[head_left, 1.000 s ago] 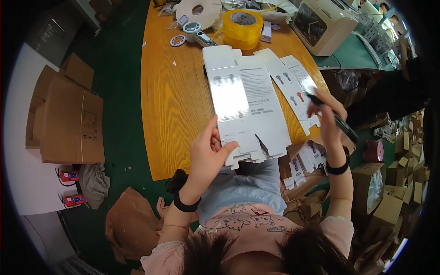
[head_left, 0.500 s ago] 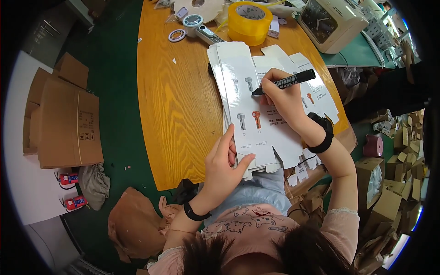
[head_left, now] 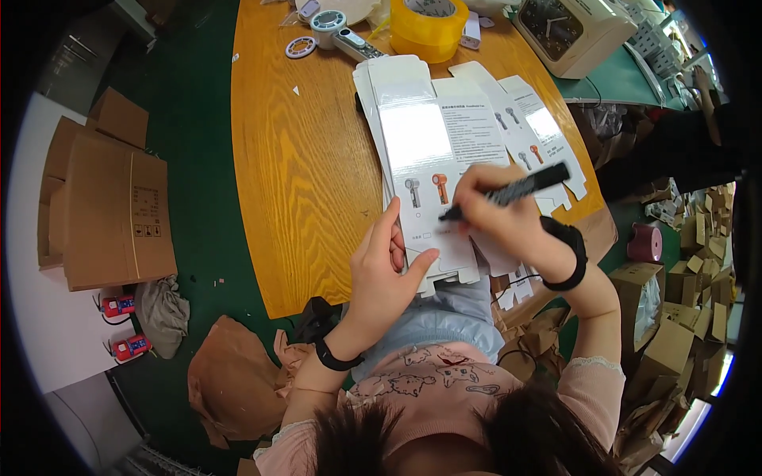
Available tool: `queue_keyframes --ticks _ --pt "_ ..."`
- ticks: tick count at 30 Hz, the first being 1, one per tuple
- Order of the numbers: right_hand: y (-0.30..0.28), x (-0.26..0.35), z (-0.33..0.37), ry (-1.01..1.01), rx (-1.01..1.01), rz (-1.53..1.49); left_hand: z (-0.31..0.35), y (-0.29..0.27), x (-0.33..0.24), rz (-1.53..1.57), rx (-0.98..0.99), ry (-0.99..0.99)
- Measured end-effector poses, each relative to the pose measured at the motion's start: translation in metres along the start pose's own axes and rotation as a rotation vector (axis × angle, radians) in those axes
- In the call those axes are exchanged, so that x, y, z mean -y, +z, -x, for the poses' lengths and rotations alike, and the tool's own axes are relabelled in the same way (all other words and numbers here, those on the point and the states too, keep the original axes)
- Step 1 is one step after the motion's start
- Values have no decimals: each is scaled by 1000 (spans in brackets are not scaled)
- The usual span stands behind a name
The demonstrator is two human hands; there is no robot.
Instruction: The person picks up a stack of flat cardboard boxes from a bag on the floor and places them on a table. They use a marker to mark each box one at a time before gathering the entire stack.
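A stack of flattened white printed cartons lies over the near edge of the table, partly overhanging my lap. My left hand grips the lower left edge of the top carton, its thumb lying on the printed face and its fingers along the side. In my right hand is a black marker pen, uncapped at the tip. Its tip points at the lower part of the panel, just below an orange handheld fan picture; whether it touches the card I cannot tell.
Toward the far side of the wooden table lie a handheld fan, a ring-shaped part and a roll of yellow tape. A cream-coloured clock stands at the far right. Cardboard boxes sit at the left.
My right hand with the marker has moved down the carton from the upper fan pictures to below the lower ones. My left hand keeps its hold.
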State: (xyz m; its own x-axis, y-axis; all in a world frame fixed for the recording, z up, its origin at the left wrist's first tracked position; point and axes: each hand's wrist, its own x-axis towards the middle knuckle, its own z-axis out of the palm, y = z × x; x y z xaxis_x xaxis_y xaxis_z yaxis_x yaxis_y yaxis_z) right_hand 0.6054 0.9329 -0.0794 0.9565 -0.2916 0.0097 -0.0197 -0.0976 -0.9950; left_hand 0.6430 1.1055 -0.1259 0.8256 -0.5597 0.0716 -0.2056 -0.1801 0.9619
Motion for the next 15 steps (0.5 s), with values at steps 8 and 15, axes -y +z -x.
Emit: queue_keyframes --ticks 8,15 --pt "8 -5 12 -116 167 312 2 1 -2 -18 23 -3" --pt "-18 8 39 -270 -343 -206 9 3 -20 362 -18 -81"
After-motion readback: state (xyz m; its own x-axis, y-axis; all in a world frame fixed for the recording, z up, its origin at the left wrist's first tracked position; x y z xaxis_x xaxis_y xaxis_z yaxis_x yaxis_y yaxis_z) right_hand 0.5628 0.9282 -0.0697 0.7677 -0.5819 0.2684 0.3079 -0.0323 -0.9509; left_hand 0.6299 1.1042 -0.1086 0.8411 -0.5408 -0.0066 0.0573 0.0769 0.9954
